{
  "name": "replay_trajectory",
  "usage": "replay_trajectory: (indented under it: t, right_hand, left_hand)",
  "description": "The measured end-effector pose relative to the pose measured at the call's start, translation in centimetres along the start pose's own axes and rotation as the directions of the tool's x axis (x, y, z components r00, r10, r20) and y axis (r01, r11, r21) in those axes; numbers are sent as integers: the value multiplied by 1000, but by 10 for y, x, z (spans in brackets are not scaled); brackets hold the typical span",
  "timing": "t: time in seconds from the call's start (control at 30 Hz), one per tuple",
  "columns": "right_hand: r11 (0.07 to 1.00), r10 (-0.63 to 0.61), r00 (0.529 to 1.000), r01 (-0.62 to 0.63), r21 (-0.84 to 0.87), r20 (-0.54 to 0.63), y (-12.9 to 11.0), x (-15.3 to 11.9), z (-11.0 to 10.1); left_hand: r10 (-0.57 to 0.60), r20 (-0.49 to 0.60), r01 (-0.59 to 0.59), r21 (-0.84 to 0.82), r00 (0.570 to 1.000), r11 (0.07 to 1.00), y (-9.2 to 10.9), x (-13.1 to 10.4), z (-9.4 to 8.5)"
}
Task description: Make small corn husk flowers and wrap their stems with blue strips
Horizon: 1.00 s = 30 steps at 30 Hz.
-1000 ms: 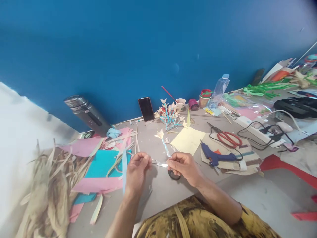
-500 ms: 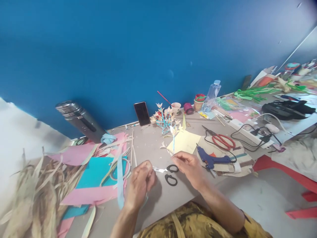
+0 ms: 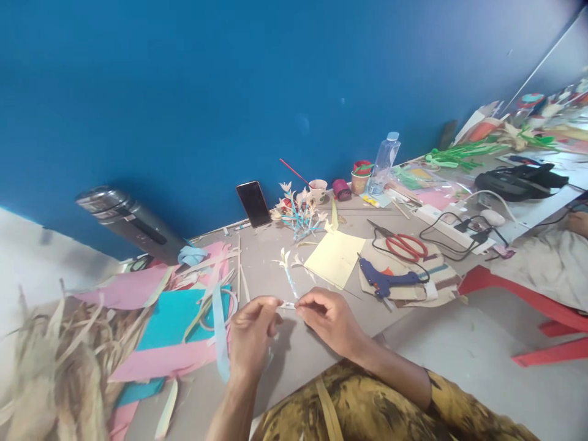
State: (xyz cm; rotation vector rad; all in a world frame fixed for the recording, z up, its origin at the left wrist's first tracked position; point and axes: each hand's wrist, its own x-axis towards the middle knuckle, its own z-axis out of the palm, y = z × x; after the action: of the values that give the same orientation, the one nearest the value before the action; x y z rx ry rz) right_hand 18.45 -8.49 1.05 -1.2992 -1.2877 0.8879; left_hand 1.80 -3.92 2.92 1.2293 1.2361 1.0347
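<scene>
My right hand (image 3: 328,318) is closed in a pinch on the lower end of an artificial flower (image 3: 289,275). The flower has cream petals and a thin stem wrapped in light blue, and leans to the left. Just left of it, my left hand (image 3: 255,327) is closed, thumb against fingers. A bit of light-blue strip (image 3: 269,355) shows below its palm; most of it is hidden. Between the fingertips lies a small shiny piece, apparently a scissors blade (image 3: 288,305), the rest covered by my right hand. Behind stands a bunch of similar flowers (image 3: 301,214).
Coloured paper sheets (image 3: 174,321) and dried husks (image 3: 73,367) lie at left, by a flask (image 3: 133,223). A phone (image 3: 253,204) leans on the wall. At right are yellow paper (image 3: 335,258), a glue gun (image 3: 390,283), red-handled scissors (image 3: 407,246) and a power strip (image 3: 450,228).
My right hand has moved left with the flower, close to my left hand, and the flower now leans left. The black scissors handles have become hidden. The view has shifted slightly.
</scene>
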Motion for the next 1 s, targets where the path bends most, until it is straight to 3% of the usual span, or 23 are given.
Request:
replay_trajectory:
  t: [0.1, 0.27, 0.5, 1.0]
  right_hand:
    - [995, -64, 998, 66, -81, 25, 2, 0, 3]
    - [976, -88, 996, 91, -199, 28, -3, 1, 3]
    - [961, -46, 999, 45, -272, 1, 0, 2, 1]
    - [978, 173, 983, -179, 105, 60, 4, 4, -2]
  left_hand:
    - [-43, -42, 41, -46, 998, 998, -6, -2, 5]
    - [-87, 95, 105, -206, 992, 973, -3, -6, 22]
    - [-109, 159, 155, -310, 981, 938, -5, -6, 34]
    - [-74, 127, 98, -199, 989, 975, -14, -5, 32]
